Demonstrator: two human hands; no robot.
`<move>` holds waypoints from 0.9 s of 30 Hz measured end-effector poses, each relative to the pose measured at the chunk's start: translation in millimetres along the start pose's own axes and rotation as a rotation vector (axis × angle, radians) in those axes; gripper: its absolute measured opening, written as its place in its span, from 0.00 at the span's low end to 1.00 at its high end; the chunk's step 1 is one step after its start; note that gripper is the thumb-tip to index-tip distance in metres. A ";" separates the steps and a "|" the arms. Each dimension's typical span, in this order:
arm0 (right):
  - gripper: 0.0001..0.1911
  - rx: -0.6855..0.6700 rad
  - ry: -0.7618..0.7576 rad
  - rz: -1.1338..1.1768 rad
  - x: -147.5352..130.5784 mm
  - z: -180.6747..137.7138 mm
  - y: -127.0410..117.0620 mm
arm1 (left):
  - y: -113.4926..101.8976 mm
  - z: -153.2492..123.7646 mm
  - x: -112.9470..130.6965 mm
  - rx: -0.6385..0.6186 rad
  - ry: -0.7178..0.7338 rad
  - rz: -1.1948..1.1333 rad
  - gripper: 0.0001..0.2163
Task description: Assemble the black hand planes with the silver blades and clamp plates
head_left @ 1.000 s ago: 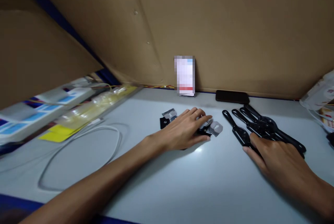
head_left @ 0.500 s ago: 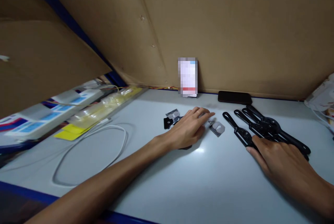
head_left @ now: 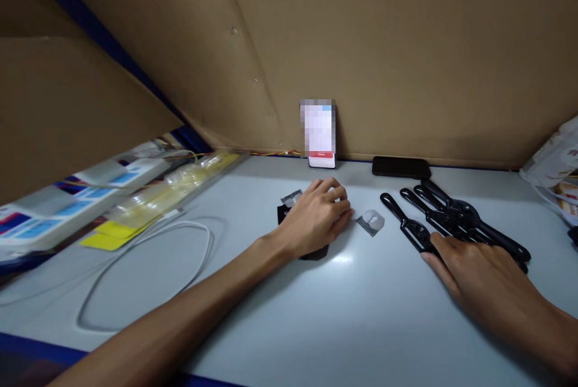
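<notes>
My left hand (head_left: 320,213) rests on the white table with its fingers curled down over a small pile of flat pieces. A black plate (head_left: 315,253) shows below it, and a grey metal piece (head_left: 291,197) sticks out beyond its back. What the fingertips hold is hidden. Beside them lies a flat grey metal plate (head_left: 372,222) with a keyhole-shaped cutout. My right hand (head_left: 485,272) is closed over the near end of a black tool (head_left: 403,218) that has a rounded handle and a slotted frame. Several similar black tools (head_left: 472,218) lie bunched behind that hand.
A lit phone (head_left: 318,134) leans on the cardboard wall (head_left: 406,62); a dark phone (head_left: 401,167) lies nearby. On the left are a white cable loop (head_left: 205,254), a yellow sheet (head_left: 103,241), clear plastic packaging (head_left: 174,194) and a power strip (head_left: 67,212). A plastic bag (head_left: 553,152) stands far right.
My left hand has drawn back slightly, its outstretched fingers now curled in, leaving the grey metal plate fully in sight. My right hand stays on the black tool. The view has shifted slightly.
</notes>
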State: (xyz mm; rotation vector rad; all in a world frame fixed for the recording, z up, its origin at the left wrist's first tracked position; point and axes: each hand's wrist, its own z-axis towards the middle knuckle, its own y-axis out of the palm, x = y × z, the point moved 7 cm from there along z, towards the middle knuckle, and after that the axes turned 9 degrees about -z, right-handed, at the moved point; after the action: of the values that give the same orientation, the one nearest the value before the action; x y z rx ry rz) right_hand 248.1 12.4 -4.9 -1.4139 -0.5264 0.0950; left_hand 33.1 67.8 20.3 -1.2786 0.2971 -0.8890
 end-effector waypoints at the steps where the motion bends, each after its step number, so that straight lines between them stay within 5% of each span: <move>1: 0.13 0.001 0.001 -0.002 0.0 0.0 0.0 | -2.4 0.0 -1.6 0.020 -0.016 0.005 0.14; 4: 0.12 0.014 -0.001 0.002 -0.1 -0.1 -0.7 | -0.4 -0.1 4.3 -0.001 0.013 -0.044 0.11; 8: 0.12 0.016 -0.005 0.000 -0.6 0.1 -2.0 | 14.2 -1.3 20.2 -0.121 0.106 -0.151 0.20; 15: 0.13 0.040 -0.006 0.007 -1.1 0.6 -4.5 | 7.7 -3.1 19.8 -0.211 -0.003 -0.297 0.25; 20: 0.13 0.012 -0.009 -0.006 -0.8 -0.1 0.4 | -12.6 -4.0 13.9 -0.149 -0.056 -0.336 0.18; 27: 0.13 0.004 -0.007 0.000 -0.9 -0.4 1.1 | 9.1 -5.2 19.2 -0.277 -0.076 -0.294 0.11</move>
State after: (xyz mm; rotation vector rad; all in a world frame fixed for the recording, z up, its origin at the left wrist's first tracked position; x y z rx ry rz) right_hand 247.8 11.9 -6.2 -1.4104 -0.5318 0.1004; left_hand 45.8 50.7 15.6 -1.6374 0.1779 -1.0710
